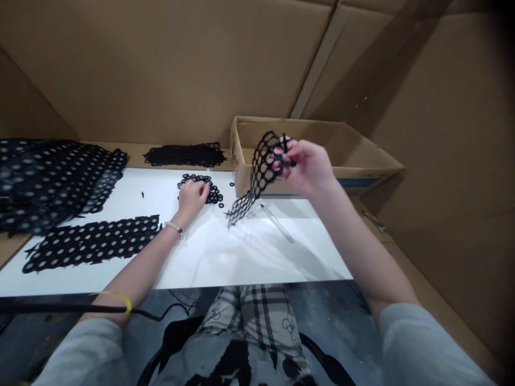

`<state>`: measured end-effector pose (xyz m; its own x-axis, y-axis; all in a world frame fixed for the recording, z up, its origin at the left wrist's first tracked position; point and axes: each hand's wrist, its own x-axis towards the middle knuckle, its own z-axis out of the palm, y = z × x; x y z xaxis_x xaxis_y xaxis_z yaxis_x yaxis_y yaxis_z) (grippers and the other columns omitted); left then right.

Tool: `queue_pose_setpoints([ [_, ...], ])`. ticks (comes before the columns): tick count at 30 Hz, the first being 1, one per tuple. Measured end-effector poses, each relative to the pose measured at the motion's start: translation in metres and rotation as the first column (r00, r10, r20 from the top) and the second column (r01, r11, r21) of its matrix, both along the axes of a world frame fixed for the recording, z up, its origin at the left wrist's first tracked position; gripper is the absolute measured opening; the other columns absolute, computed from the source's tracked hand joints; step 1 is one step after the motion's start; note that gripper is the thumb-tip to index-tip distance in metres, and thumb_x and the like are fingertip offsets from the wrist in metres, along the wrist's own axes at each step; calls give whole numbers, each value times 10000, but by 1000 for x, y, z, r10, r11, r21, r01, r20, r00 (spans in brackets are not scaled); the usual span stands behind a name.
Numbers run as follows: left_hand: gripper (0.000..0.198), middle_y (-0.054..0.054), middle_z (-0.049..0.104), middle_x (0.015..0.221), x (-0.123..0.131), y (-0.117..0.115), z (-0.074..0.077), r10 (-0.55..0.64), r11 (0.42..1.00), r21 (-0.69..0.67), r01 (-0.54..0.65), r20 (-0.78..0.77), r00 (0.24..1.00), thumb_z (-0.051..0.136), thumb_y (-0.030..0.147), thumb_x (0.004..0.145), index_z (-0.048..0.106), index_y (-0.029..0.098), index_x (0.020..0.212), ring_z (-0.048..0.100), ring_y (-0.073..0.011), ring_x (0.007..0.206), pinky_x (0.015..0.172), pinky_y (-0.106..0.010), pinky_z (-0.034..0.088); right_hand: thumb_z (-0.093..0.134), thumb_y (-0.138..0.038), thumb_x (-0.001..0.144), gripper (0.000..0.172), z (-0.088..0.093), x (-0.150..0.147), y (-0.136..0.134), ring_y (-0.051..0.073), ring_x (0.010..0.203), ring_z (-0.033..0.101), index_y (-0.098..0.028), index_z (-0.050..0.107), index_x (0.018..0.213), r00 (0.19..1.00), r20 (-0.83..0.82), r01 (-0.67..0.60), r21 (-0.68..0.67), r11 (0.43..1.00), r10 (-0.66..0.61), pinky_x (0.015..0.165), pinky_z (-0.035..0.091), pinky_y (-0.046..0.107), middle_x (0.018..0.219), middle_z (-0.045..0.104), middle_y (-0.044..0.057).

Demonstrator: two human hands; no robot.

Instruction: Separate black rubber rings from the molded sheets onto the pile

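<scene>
My right hand (pixel 309 163) is raised above the table with its fingers closed on one end of a black perforated rubber sheet (pixel 261 166). The sheet hangs down to the left, its round holes open, and its lower end is near the tabletop. My left hand (pixel 193 195) rests at a pile of small black rings (pixel 214 192). Its fingers are curled together; whatever they pinch is hidden. A flat black sheet (pixel 96 241) with its rings still in place lies on the white table (pixel 225 262), left of my left forearm.
A large stack of black ring sheets (pixel 52 177) fills the left side. Behind the rings lies a bundle of black sheets (pixel 185 155). An open cardboard box (pixel 289 124) stands at the back right. A pen-like tool (pixel 277 222) lies before it. Cardboard walls (pixel 161 69) enclose the table.
</scene>
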<state>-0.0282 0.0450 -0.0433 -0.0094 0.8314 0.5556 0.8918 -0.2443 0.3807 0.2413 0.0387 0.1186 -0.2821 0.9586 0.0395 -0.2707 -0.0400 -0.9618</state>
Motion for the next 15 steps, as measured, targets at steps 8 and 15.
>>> queue_pose_setpoints([
  [8, 374, -53, 558, 600, 5, 0, -5, -50, 999, -5, 50, 17, 999, 460, 335, 943, 531, 216, 596, 533, -230, 737, 693, -356, 356, 486, -178, 793, 99, 61, -116, 66, 90, 660, 552, -209, 393, 778, 994, 10, -106, 95, 990, 105, 663, 515, 236, 705, 461, -28],
  [15, 366, -68, 587, 625, 3, 4, -6, -37, 998, -39, 39, 46, 998, 440, 315, 951, 566, 207, 624, 549, -232, 766, 725, -360, 376, 544, -220, 816, 117, 72, -191, 161, 112, 707, 591, -207, 446, 753, 997, 66, 8, 283, 959, -28, 686, 536, 242, 712, 499, -14],
])
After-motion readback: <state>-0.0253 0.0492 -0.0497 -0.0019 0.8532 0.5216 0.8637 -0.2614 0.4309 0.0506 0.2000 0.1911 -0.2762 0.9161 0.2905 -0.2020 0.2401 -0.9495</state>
